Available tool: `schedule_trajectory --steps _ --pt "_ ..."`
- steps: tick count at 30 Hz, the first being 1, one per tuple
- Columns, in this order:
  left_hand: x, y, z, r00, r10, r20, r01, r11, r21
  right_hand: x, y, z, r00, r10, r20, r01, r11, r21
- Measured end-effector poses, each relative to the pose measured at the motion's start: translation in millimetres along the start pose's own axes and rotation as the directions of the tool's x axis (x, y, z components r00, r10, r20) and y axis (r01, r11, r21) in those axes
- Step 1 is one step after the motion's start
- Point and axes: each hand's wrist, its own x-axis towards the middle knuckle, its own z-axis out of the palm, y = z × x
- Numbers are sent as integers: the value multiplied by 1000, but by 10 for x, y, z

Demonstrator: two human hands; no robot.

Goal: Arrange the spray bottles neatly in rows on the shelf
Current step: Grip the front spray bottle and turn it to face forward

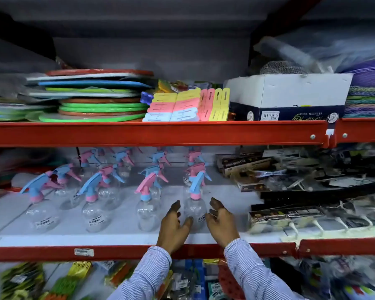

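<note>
White shelf [121,237], clear spray bottles [91,215], pink-blue triggers

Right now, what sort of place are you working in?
Most likely a household goods shop: orange steel shelving, rows of price-stickered clear spray bottles, and stacked packs of coloured clothes pegs above. Both hands flank the front right bottle.
</note>
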Motion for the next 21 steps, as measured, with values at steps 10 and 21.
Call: schedule_trajectory --steps 10,21 --pt "-29 53 -31 998 55 15 -55 998 43 -59 2 -21 992 -42 118 42 999 1" --pt "-296 55 -91 996 86 13 -87 989 120 -293 62 -11 992 -5 124 0 999 46"
